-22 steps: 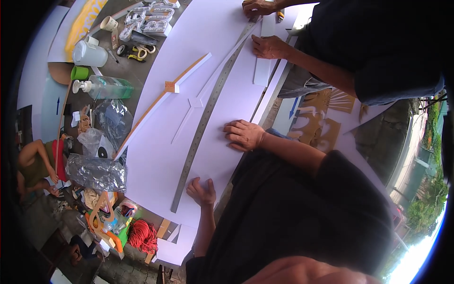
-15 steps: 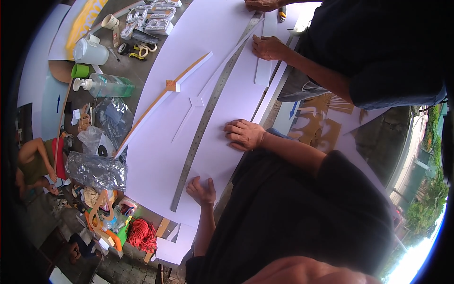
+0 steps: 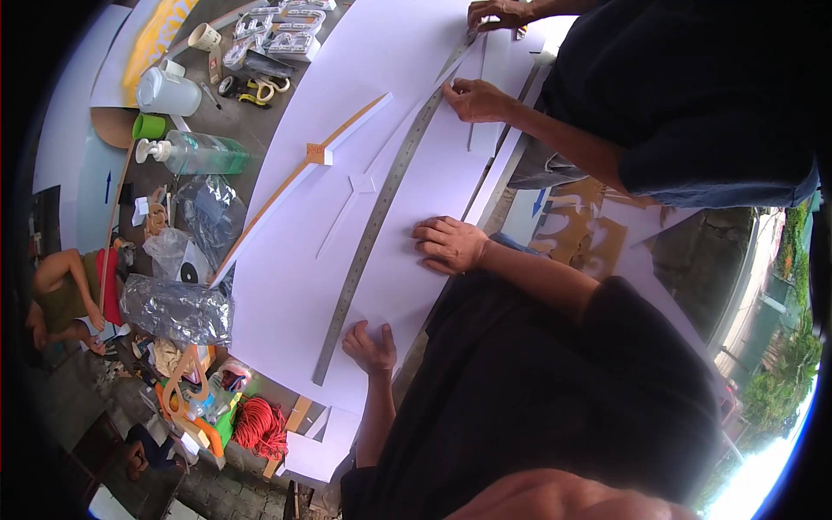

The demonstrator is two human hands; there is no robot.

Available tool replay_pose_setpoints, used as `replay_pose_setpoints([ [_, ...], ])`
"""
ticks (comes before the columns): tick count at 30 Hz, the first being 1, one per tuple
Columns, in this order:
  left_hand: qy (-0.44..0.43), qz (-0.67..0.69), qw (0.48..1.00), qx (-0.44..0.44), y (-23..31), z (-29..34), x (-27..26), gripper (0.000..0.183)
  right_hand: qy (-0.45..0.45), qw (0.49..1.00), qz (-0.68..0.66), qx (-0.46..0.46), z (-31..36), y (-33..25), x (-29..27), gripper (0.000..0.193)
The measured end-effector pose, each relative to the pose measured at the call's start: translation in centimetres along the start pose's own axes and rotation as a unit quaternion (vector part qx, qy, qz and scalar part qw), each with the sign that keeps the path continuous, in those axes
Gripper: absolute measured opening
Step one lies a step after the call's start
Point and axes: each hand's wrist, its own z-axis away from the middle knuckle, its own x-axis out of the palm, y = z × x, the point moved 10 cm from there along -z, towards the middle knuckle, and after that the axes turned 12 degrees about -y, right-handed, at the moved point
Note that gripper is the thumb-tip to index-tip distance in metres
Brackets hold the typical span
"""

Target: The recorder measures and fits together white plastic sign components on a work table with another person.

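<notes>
My left hand (image 3: 369, 347) rests at the near end of a large white sheet (image 3: 390, 295), fingers and thumb apart, just right of a long steel ruler's (image 3: 367, 238) lower end. Farther up, my right hand (image 3: 451, 245) lies on the sheet near its right edge, fingers stretched out and holding nothing. A co-worker's hands (image 3: 477, 100) are at the ruler's far part, at a thin white strip (image 3: 451, 76) beside it. Left of the ruler lies a thin white Y-shaped outline (image 3: 360, 184). An orange-topped curved channel piece (image 3: 319, 154) with a small block stands farther left.
Left of the sheet are a soap pump bottle (image 3: 204, 154), a white jug (image 3: 169, 93), tape rolls (image 3: 260, 90), crumpled clear plastic (image 3: 178, 308) and white shaped letters (image 3: 290, 39). Red cord (image 3: 260, 429) lies at the near left. Another person (image 3: 69, 290) sits at far left.
The co-worker's lower hand has moved left onto the ruler's far part, and their upper hand has shifted slightly right and down. The thin strip's far part now lies closer along the ruler. My hands stay put.
</notes>
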Motion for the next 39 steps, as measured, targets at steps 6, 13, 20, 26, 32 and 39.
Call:
replay_pose_setpoints([
  [6,-0.004,-0.004,1.000,-0.002,-0.1,0.2,0.3,0.050,0.009,1.000,0.004,-0.008,0.1,-0.1,-0.2,0.026],
  [13,-0.015,-0.001,1.000,-0.018,-0.4,0.3,0.5,0.049,0.026,1.000,0.008,-0.012,0.0,-0.5,-0.9,0.026],
  [20,-0.011,-0.001,1.000,-0.012,-0.3,0.3,0.2,0.049,0.024,1.000,0.005,-0.011,-0.1,-0.5,-0.9,0.027],
  [26,-0.008,-0.002,1.000,-0.009,-0.1,0.1,0.0,0.051,0.007,1.000,0.007,-0.010,0.1,-0.1,-0.2,0.027],
  [32,-0.005,-0.003,1.000,-0.012,0.0,0.2,0.0,0.052,0.005,1.000,0.006,-0.013,0.0,-0.3,-0.3,0.027],
  [39,0.016,-0.006,1.000,-0.011,0.3,0.0,-0.7,0.049,-0.026,1.000,0.013,-0.007,-0.3,-0.6,0.3,0.025],
])
